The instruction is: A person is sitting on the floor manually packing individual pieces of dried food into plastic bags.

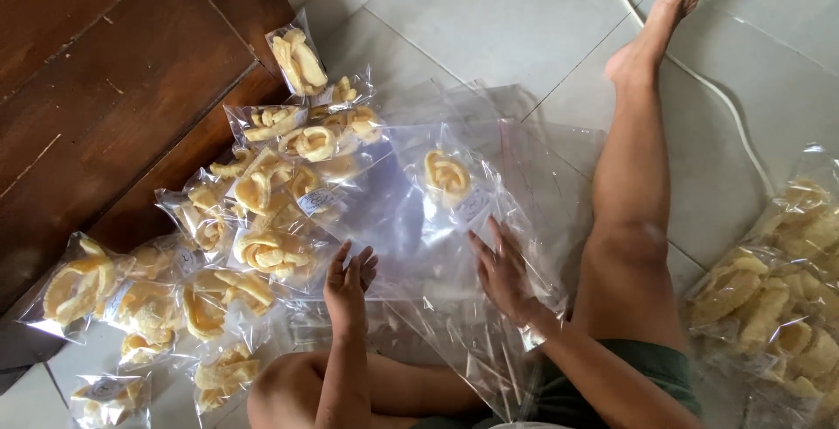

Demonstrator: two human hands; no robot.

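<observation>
A person sits on a pale tiled floor (489, 18), and both hands rest low in the centre of the frame on a loose spread of clear plastic bags (419, 298). The left hand (348, 282) lies flat with its fingers straight and close together, gripping nothing. The right hand (502, 267) presses down with fingers slightly fanned, its tips just beside a small white label (472, 213) on a clear bag holding one yellow cracker (447, 176), which lies just above the hands at mid-frame. A heap of filled cracker packets (253, 219) runs from the upper centre down to the lower left, against a dark wooden step (114, 88). At the right edge sits a large bag of loose crackers (778, 307), beyond the person's bent leg (634, 193). A white cord (699, 79) crosses the tiles at upper right

The empty bags are slick and layered, so a sliding palm could drag several at once or crease them. Pressing on the one-cracker bag may snap the brittle piece inside. The leaning heap might slump onto the working spot if nudged
</observation>
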